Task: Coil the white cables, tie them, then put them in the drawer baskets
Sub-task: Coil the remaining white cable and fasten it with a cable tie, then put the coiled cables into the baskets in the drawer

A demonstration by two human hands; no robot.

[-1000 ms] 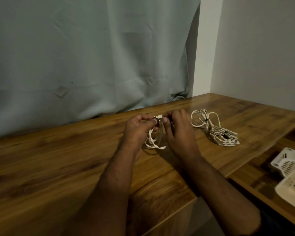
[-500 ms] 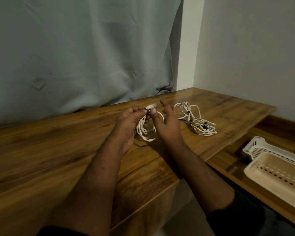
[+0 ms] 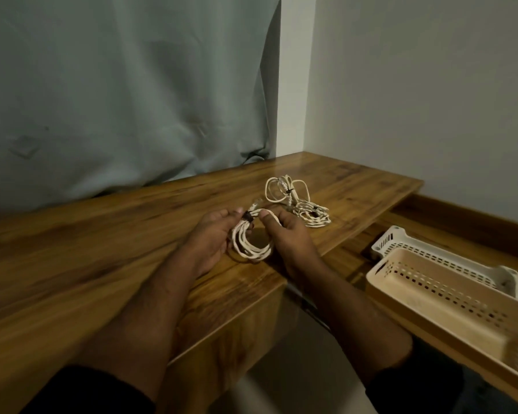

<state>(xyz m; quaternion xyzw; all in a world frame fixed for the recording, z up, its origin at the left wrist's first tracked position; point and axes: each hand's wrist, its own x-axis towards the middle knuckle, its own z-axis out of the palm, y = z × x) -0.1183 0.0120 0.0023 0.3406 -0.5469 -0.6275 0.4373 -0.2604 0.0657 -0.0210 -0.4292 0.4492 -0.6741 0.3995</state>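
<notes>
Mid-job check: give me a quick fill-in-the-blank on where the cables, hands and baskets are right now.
1. The coiled cable is held by ____ hands, the left hand and right hand.
2. A ____ tie binds the coil at its top.
3. The other cables lie on the ____.
4. The baskets sit to the person's ____.

Missing words: both; black; desk; right

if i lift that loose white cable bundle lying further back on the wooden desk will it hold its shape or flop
The loose white cable bundle will probably flop: its loops sprawl unevenly. A dark tie should keep some strands together. It looks thin, so likely light.
</notes>
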